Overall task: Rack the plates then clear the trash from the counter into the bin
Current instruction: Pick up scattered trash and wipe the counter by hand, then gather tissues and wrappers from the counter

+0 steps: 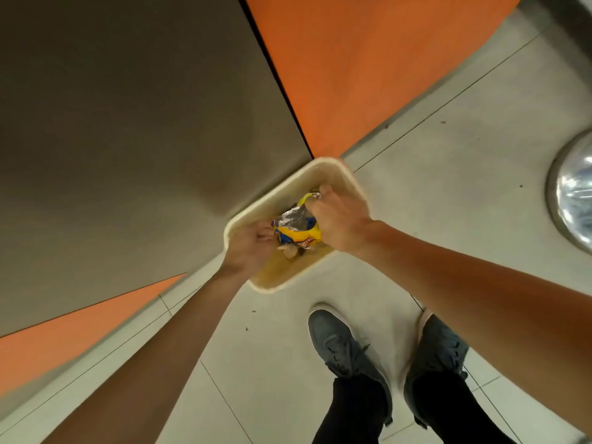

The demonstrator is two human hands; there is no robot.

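Over cream bin (337, 180) on tiled floor (448, 193): crumpled yellow-blue snack wrapper (298, 234), foil lining showing, held just above opening. Gripped at right side by curled right hand (340, 219); pinched at left edge by left hand (253, 249). Red-brown lettering on wrapper, unreadable. Grey shoes (339, 341) near bin.

Most likely a kitchen, seen down at floor level. Flat cabinet fronts in grey-brown (128, 123) and bright orange (346, 59) run along the far side. The floor (464, 193) is laid with large pale tiles and thin grout lines. A small cream waste bin (336, 169) stands against the cabinets, a crumpled snack wrapper (298, 233) over it. A round polished steel vessel (573, 190) sits at the right edge.
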